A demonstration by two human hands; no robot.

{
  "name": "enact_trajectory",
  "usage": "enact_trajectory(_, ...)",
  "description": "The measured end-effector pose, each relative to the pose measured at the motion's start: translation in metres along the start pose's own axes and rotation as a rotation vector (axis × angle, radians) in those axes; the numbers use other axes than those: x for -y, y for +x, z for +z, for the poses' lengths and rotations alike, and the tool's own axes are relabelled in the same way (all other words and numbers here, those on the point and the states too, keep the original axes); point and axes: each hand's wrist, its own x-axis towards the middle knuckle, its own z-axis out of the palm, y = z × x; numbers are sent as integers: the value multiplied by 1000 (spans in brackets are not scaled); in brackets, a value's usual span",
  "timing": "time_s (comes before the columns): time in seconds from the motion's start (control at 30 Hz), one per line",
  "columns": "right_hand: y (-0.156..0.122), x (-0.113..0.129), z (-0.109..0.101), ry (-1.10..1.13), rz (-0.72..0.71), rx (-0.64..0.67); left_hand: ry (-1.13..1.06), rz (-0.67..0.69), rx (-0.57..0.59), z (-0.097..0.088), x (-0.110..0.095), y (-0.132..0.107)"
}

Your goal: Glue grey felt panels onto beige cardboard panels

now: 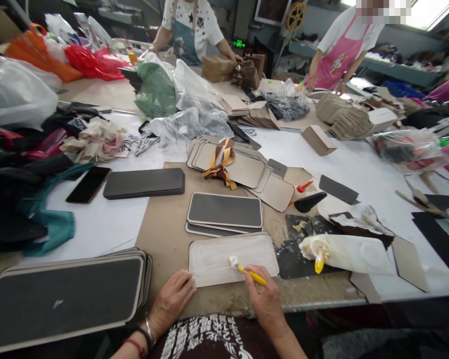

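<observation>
My right hand (264, 294) is closed round the yellow handle of a small brush (252, 274). Its white-coated bristles touch a rounded rectangular panel (217, 254), whose face is covered with a wet white layer like glue. My left hand (175, 291) lies flat with outstretched fingers, the tips at the panel's lower left corner. Just beyond the panel sit dark grey panels with beige borders (224, 209). To the right, a whitish plastic bottle (351, 253) lies on its side, cut open, with white paste and a second yellow handle (319, 262) at its mouth.
At lower left is a stack of bordered panels (63, 294); a dark stack (144, 183) and a phone (89, 184) lie farther up. Beige panels (243, 164) carry a brown-yellow ribbon (221, 164). A black-handled tool (310, 202) lies right. Two people stand across the table.
</observation>
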Motion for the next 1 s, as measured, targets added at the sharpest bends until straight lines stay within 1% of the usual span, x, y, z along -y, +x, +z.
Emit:
enact_trajectory(0.07,-2,13,22,93,27,42,2,6,7,0,-1,1)
enact_trajectory(0.1,-2,15,30,124,45,52,5,6,8,0,-1,1)
enact_trajectory(0.17,-1,8,36,146,102,40,12,3,4,0,-1,1)
enact_trajectory(0.23,2,-9,26,121,193,-29,15,-9,-8,1,-2,2)
enact_trajectory(0.33,8,-29,0,55,344,-165,19,-20,-17,0,-3,4)
enact_trajectory(0.4,14,-27,-7,64,378,-176,17,-22,-13,-2,-4,6)
enact_trajectory(0.43,18,-22,-4,103,379,-149,15,-20,-12,-3,-5,7)
enact_trajectory(0.5,25,-6,14,238,379,-74,9,-19,-16,-4,-6,9)
enact_trajectory(0.6,35,13,53,416,403,36,7,-32,-20,-6,-7,12)
enact_trajectory(0.67,42,12,68,428,421,63,-3,-55,-2,-6,-8,13)
enact_trajectory(0.7,44,7,69,403,432,50,-11,-65,6,-6,-8,12)
enact_trajectory(0.73,47,1,64,362,445,20,-20,-73,13,-5,-7,12)
enact_trajectory(0.77,48,-7,55,309,466,-19,-30,-82,17,-5,-7,10)
enact_trajectory(0.83,48,-21,27,171,524,-89,-51,-104,35,-3,-8,7)
enact_trajectory(0.87,46,-26,11,93,563,-104,-65,-124,64,-2,-9,6)
enact_trajectory(0.93,42,-34,-19,-66,615,-78,-93,-219,177,-4,-14,8)
enact_trajectory(0.97,40,-36,-30,-135,619,-67,-105,-298,259,-7,-17,12)
enact_trajectory(1.0,37,-37,-38,-186,594,-11,-116,-387,353,-11,-21,19)
